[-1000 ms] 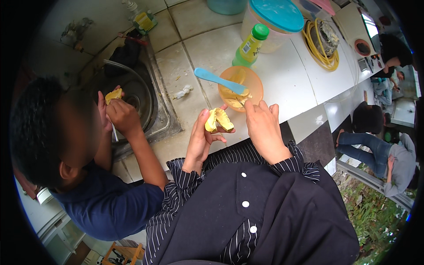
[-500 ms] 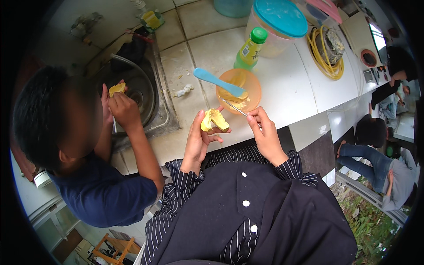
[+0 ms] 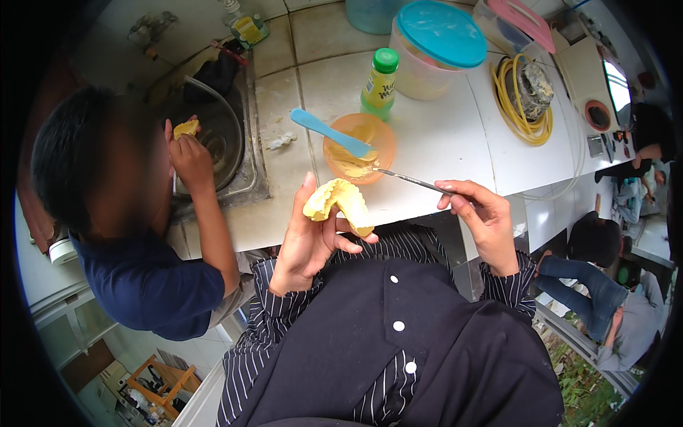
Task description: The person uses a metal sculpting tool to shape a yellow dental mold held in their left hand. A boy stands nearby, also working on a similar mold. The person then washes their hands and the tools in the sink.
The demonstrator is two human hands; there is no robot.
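Observation:
My left hand (image 3: 297, 249) holds a yellow, horseshoe-shaped dental cast (image 3: 351, 202) over the counter's front edge, thumb on one side and fingers beneath. Between my right thumb and fingers is the dark handle of a thin metal spatula (image 3: 416, 181); my right hand (image 3: 486, 222) is to the right of the cast. The slim tool's tip reaches to the right rim of an orange mixing bowl (image 3: 386, 135), which has yellowish paste smeared inside. Across that bowl lies a wide light-blue spatula (image 3: 327, 132), its handle sticking out to the far left.
Behind the bowl stand a green-capped bottle (image 3: 379, 89) and a blue-lidded tub (image 3: 441, 43). Coiled yellow hose (image 3: 506, 107) lies to the right. At left, another person (image 3: 142, 274) holds a yellow piece over the sink (image 3: 260, 167). Crumpled white scrap (image 3: 282, 141) lies between.
My right hand has moved right and slightly down, drawing the thin spatula out toward the bowl's rim. The cast has turned in my left hand, and the view has shifted slightly.

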